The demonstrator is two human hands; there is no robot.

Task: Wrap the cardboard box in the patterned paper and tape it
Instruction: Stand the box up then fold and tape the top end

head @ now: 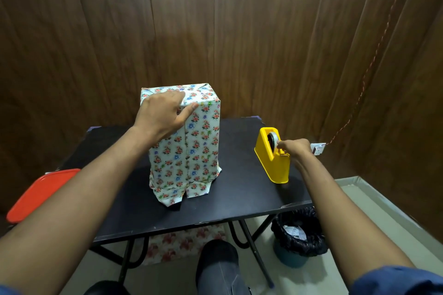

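A black desk [239, 199] fronts wood panelling. The wrapped box [191, 146] stands upright at its centre, left hand [163, 112] pressing the top folds flat. Right hand [293, 147] pinches tape at the yellow dispenser [272, 165]. Risk: easing pressure lets the folds spring open; a hard pull may drag the dispenser.

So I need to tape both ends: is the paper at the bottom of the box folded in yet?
Not folded. The paper flaps at the foot of the upright wrapped box splay out loose on the table.
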